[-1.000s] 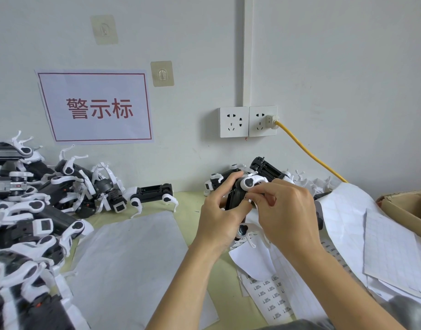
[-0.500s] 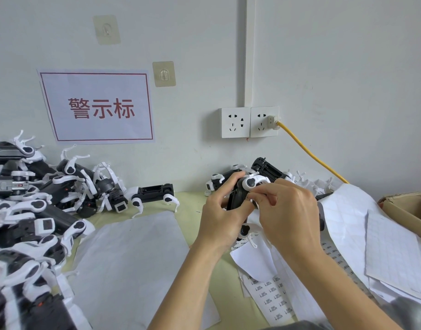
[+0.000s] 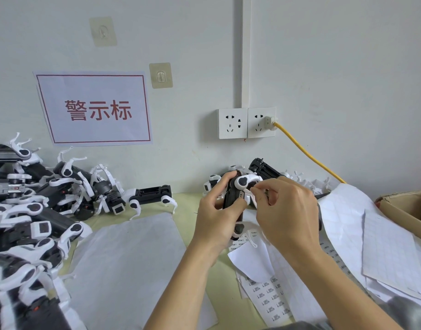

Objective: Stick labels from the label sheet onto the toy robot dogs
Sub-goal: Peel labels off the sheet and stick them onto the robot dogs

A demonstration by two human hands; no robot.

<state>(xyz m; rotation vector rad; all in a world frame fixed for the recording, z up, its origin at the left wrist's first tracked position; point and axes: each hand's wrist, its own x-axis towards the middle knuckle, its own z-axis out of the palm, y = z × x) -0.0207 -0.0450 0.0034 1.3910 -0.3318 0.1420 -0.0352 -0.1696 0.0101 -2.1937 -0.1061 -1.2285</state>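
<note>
The left hand (image 3: 215,217) grips the toy dog (image 3: 235,198) upright above the table, long axis vertical; the right hand (image 3: 285,217), just right of it, pinches at its side, label unseen

- Small assembly or packing workstation, factory-style, not a home.
- Heap of identical black-and-white toy robot dogs (image 3: 30,210) on the left of the tabletop (image 3: 188,206), more against the wall.
- Printed sign (image 3: 95,108) with red characters taped to the bare white wall.
- Label sheets (image 3: 269,298) and peeled backing paper (image 3: 343,217) spread about.
- Cardboard box (image 3: 405,210) at right; double wall socket (image 3: 246,123) with yellow cable (image 3: 307,153).
</note>
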